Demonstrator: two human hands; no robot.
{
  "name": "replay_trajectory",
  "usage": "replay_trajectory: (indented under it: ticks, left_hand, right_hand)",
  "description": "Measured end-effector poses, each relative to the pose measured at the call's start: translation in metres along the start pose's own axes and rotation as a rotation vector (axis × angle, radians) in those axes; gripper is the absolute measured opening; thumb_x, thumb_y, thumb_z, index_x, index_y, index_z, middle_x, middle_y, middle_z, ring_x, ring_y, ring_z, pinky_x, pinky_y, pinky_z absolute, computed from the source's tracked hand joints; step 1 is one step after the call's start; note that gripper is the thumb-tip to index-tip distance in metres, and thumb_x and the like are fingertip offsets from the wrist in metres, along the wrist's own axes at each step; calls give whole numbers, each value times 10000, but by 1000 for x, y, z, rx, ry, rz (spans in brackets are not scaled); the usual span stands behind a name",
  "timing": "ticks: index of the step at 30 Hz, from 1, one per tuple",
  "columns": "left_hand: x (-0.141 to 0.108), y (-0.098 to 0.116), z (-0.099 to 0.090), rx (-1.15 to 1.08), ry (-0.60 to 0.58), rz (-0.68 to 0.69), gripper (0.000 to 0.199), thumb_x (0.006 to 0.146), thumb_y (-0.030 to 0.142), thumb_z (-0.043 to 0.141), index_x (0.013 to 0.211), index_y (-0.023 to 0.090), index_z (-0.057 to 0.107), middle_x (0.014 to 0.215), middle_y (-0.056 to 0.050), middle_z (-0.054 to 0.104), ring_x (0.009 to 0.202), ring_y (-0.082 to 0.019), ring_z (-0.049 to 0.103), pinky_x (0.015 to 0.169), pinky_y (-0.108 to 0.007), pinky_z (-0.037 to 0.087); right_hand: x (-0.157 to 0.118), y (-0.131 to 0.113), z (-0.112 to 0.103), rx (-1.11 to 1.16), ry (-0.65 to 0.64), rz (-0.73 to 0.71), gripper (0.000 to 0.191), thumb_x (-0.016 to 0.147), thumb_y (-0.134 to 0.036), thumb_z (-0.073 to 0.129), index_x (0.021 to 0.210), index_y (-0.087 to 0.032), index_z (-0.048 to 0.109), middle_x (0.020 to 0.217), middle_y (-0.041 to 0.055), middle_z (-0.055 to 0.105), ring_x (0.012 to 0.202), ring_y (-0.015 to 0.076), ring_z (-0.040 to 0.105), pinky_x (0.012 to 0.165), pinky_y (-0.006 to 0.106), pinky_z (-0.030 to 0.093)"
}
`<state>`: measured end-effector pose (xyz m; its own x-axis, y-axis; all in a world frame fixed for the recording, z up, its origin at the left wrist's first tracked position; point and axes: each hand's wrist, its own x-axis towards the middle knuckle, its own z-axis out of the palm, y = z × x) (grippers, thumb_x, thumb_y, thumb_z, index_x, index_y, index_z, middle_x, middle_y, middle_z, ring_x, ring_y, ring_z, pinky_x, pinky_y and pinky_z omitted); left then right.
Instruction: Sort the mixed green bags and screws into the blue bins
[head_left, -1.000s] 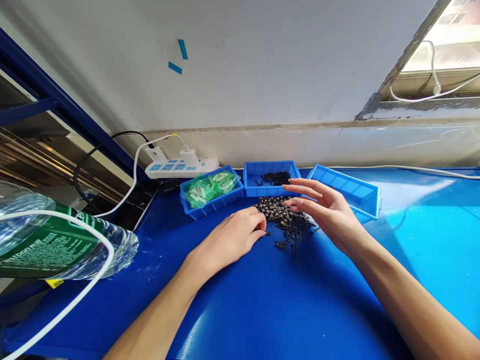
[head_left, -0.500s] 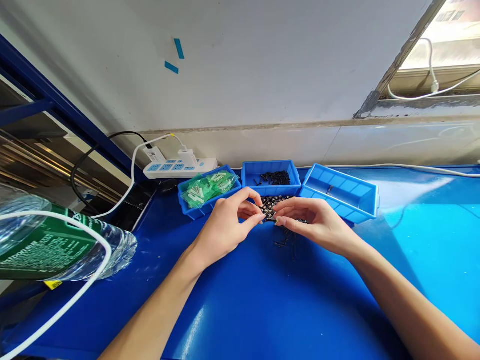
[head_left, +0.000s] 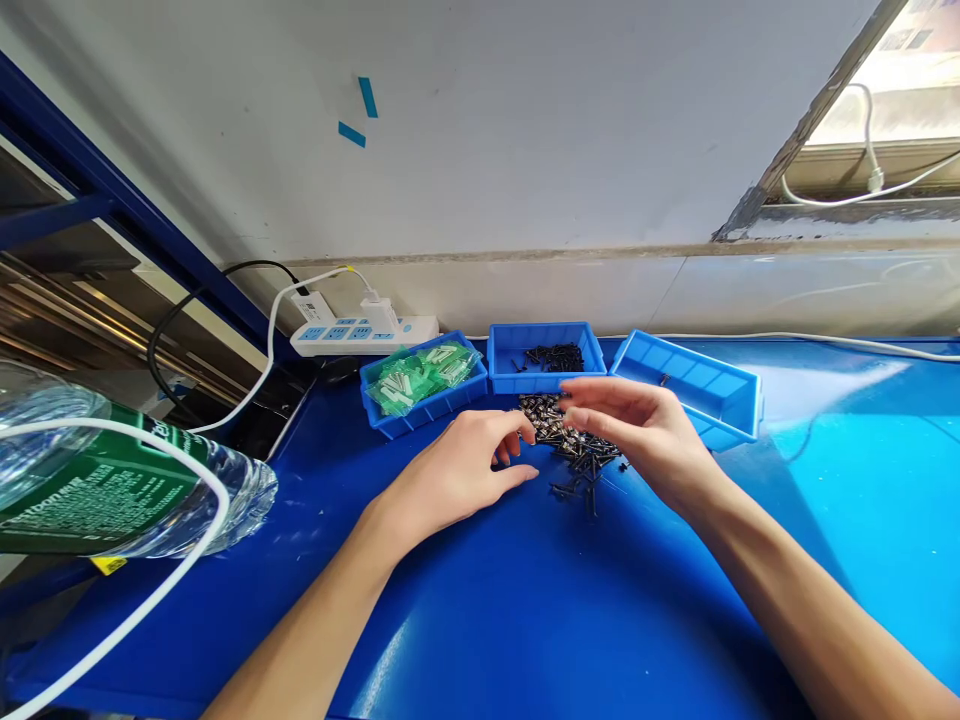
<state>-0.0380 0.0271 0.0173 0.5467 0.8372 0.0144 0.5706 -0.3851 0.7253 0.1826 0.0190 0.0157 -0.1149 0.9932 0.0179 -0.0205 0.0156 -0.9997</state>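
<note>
— Where are the screws?
— In a loose pile of screws [head_left: 559, 432] on the blue table [head_left: 525, 600], between the two hands and just in front of the middle tray [head_left: 546, 384], which holds more dark screws.

— Which hand is nearer?
— The right hand [head_left: 637, 430] reaches farther in: its fingertips are over the far part of the pile. The left hand [head_left: 472, 460] is beside the pile's left edge, so the screws lie to the right of its fingers. Whether it touches them, I cannot tell.

— Are the fingers open?
— On the left, yes: the thumb is straight and apart from the curled forefinger, with nothing visible between. On the right, thumb and fingers are near each other but blurred; I cannot tell whether they pinch anything.

— Which way do the screws point?
— Every way. The pile itself slants from far left to near right, thinning toward the person. There, one dark screw points roughly at the person and others lie more sideways.
</note>
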Motion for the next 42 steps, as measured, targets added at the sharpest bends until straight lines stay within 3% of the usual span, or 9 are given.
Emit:
replay_trajectory:
  ticks: [3, 5, 15, 18, 22, 24, 28, 34, 42]
  left_hand:
    - [1, -4, 6, 124, -33, 26, 168, 874, 241, 793, 1014, 205, 708, 952, -24, 719, 865, -211, 687, 766, -312, 519]
    - [1, -4, 10, 161, -53, 27, 117, 895, 212, 768, 991, 202, 704, 979, -32, 710, 887, -215, 683, 782, -320, 510]
    - [3, 2, 11, 217, -52, 1, 133, 960, 108, 635, 863, 193, 669, 934, -23, 694, 834, -198, 679, 746, -314, 508]
    - [2, 5, 14, 227, 15, 102, 8, 961, 181, 686, 962, 187, 691, 978, -38, 706, 901, -219, 693, 815, -337, 543]
    - [2, 8, 25, 267, 18, 233, 154, 960, 246, 722, 1101, 186, 711, 1100, -66, 720, 1032, -247, 691, 911, -368, 563]
    - [2, 7, 31, 313, -12, 240, 75, 996, 203, 658, 1025, 181, 723, 1058, -63, 723, 1009, -237, 692, 879, -354, 569]
    - [2, 6, 36, 347, -9, 228, 170, 1032, 159, 569, 949, 165, 718, 992, -63, 726, 943, -222, 694, 836, -335, 564]
    - [0, 11, 33, 234, -64, 300, 189, 941, 307, 757, 1089, 192, 727, 1055, -53, 725, 999, -232, 700, 869, -332, 567]
    - [4, 5, 35, 221, -72, 216, 79, 980, 161, 657, 1025, 192, 713, 1030, -58, 732, 962, -220, 709, 854, -312, 556]
  right_hand:
    - [2, 3, 2, 103, 83, -51, 611, 725, -358, 918, 1307, -342, 730, 1399, 66, 720, 1176, 298, 733, 1000, 458, 590]
    - [2, 6, 2, 114, 65, -30, 680, 739, -344, 912, 1377, -368, 676, 1494, 69, 652, 1202, 307, 722, 1014, 482, 588]
    - [-4, 7, -1, 64, 85, -14, 407, 828, -368, 843, 1218, -301, 742, 1324, 83, 751, 980, 237, 776, 930, 425, 604]
    - [-5, 4, -2, 56, 84, -12, 393, 822, -376, 846, 1191, -284, 746, 1275, 82, 768, 938, 223, 771, 899, 408, 601]
    - [-6, 2, -4, 73, 130, -17, 373, 809, -394, 854, 1150, -279, 755, 1220, 71, 783, 893, 207, 764, 871, 392, 596]
    - [-6, 0, -4, 77, 154, -16, 362, 802, -395, 859, 1128, -273, 760, 1198, 68, 789, 879, 203, 761, 853, 380, 592]
    - [-6, -1, -5, 81, 162, -18, 340, 799, -377, 858, 1110, -276, 766, 1176, 56, 795, 866, 187, 754, 828, 351, 579]
    - [-2, 4, -10, 72, 154, -49, 326, 786, -397, 862, 1078, -277, 781, 1119, 57, 805, 822, 187, 746, 810, 363, 584]
    - [0, 1, -12, 48, 143, -24, 404, 733, -455, 873, 1067, -254, 767, 1083, 78, 807, 812, 213, 746, 833, 408, 594]
